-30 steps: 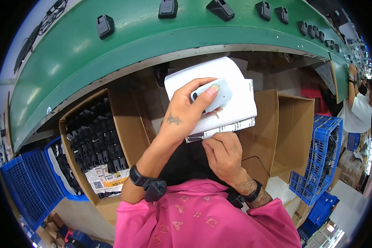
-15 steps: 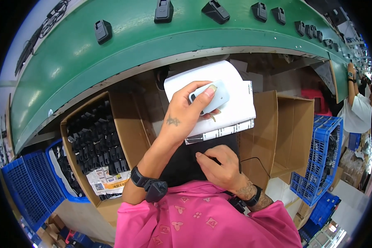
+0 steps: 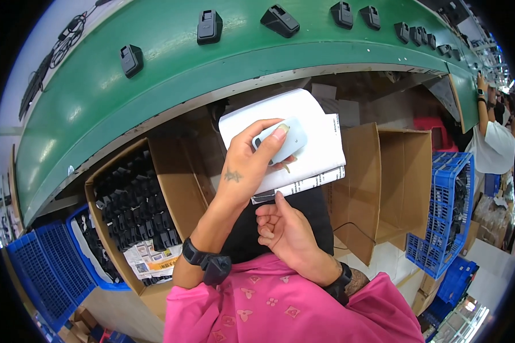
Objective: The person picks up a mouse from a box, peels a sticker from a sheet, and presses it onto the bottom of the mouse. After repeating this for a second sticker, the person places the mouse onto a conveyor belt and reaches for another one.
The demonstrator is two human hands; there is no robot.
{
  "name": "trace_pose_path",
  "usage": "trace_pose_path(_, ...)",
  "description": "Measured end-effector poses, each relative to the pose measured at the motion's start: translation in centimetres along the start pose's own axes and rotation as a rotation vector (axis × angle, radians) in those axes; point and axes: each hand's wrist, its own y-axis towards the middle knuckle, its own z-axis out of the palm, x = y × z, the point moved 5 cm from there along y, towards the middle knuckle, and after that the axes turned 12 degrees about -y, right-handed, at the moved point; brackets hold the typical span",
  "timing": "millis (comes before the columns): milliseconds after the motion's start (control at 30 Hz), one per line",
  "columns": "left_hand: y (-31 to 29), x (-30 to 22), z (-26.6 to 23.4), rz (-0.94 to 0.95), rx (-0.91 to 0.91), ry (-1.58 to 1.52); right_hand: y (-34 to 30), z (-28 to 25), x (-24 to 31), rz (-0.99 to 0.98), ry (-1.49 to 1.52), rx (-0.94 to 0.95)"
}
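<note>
My left hand (image 3: 247, 163) is closed round a pale blue, flat device with rounded corners (image 3: 287, 143), its thumb lying across the upper face. Under that hand lies a stack of white sheets (image 3: 317, 151) on my lap, with a strip of dark print along the lower edge. At the stack's near left corner is a small dark strip (image 3: 263, 198). My right hand (image 3: 289, 231) is turned partly palm up beside this corner. One outstretched digit tip meets the sheet edge, while the other fingers are loosely bent and nothing shows in them.
Black charger-like docks (image 3: 210, 27) stand along the green bench (image 3: 171, 74) ahead. On the left, a cardboard box (image 3: 180, 188) holds many black parts; blue crates (image 3: 46, 260) lie beyond. An open carton (image 3: 403, 183) and a blue crate (image 3: 440, 211) stand right. Another person's arm (image 3: 484, 114) shows far right.
My right hand has moved up to the sheet edge and turned from a curled, knuckles-up pose to partly palm up. My left hand still holds the device. The view has shifted slightly.
</note>
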Motion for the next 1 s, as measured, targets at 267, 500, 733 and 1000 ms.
trace_pose_path(267,0.1,-0.1,-0.2,0.010,0.021,-0.007,-0.7,-0.5,-0.3,-0.035,-0.004,-0.039)
trace_pose_path(500,0.2,0.0,-1.1,0.035,-0.063,-0.113,-3.9,-0.6,3.5,-0.615,-0.874,-0.062)
trace_pose_path(733,-1.0,-2.0,-0.3,0.098,0.163,-0.197,-5.8,0.4,7.2,-0.971,-1.075,-0.119)
trace_pose_path(1000,-1.9,-2.5,0.1,0.171,0.215,-0.194,-7.3,1.7,10.1,-1.260,-1.188,-0.130)
